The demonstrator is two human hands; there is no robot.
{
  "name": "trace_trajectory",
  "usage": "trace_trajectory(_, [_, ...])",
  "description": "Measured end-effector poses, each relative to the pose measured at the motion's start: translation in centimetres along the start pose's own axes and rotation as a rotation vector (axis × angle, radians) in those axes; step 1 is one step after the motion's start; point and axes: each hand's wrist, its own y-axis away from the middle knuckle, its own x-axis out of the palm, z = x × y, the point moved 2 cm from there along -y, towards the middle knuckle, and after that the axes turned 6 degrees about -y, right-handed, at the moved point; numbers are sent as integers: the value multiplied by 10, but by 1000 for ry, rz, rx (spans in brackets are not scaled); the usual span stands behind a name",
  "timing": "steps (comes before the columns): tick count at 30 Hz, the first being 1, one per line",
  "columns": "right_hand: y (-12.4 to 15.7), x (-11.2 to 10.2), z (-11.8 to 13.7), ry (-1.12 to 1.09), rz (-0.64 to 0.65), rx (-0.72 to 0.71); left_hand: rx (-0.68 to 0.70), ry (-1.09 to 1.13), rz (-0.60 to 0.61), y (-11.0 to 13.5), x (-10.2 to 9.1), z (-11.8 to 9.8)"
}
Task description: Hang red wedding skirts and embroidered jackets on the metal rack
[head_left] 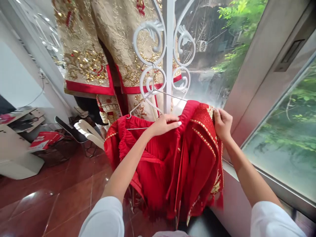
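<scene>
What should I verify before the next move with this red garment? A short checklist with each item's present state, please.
1. Hanger hung on the white metalwork: ok.
2. Right hand gripping the red garment: ok, fingers closed at its beaded side.
3. Left hand holding the waistband firmly: cannot tell; it touches it.
4. Waistband level: not ok, the right side sits higher in view.
5. Lower edge clear of the floor: cannot tell, blurred.

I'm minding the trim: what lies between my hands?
Between left hand and right hand, the head view shows the red waistband and gold-dotted trim.
</scene>
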Motion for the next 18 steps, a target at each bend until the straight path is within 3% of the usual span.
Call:
trace_trajectory(3, [17, -1, 3, 71, 35, -70, -5, -421, -286, 49, -19, -14])
trace_trajectory(5, [14, 0, 23, 192, -2, -184, -205, -716, -606, 88, -36, -18])
trace_trajectory(7, [3, 10, 52, 277, -28, -309, -517, -944, -858, 121, -45, -17])
trace_trajectory(9, [-9, 36, 85, 279, 8, -421, -790, -1080, -888, 141, -43, -11])
trace_trajectory(12, [-25, 94, 125, 180, 188, -466, -1004, -1056, -754, 156, -29, 6])
trace_trajectory(15, [-34, 147, 144, 56, 246, -309, -1008, -759, -693, 167, -29, 22])
trace_trajectory(18, [-36, 171, 144, -2, 96, -194, -858, -320, -791, 173, -53, 29])
